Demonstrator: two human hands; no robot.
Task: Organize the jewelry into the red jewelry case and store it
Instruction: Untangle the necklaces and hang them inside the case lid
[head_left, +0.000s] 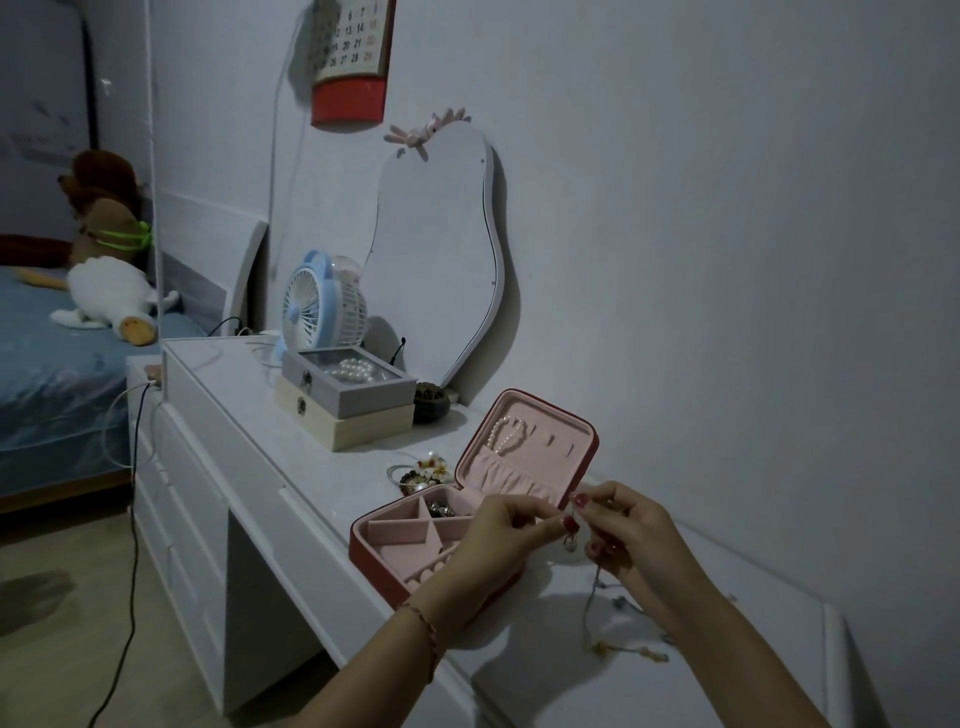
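Observation:
The red jewelry case (375, 557) lies open on the white dresser, showing pink lining and divided compartments. A pearl bracelet (507, 435) hangs inside its raised lid, and dark jewelry fills a back compartment (441, 507). My left hand (493, 535) and my right hand (631, 535) meet just right of the case, both pinching a thin necklace (589, 597) with a small pale pendant (570, 542) hanging between the fingers. The chain trails down onto the dresser. More loose jewelry (421, 473) lies behind the case.
Two stacked boxes (345, 402), the upper holding pearls, stand left of a small dark bowl (430, 400). A blue desk fan (322, 306) and a wavy mirror (441, 260) lean at the wall. The dresser (234, 410) drops off at its near edge; cables hang at left.

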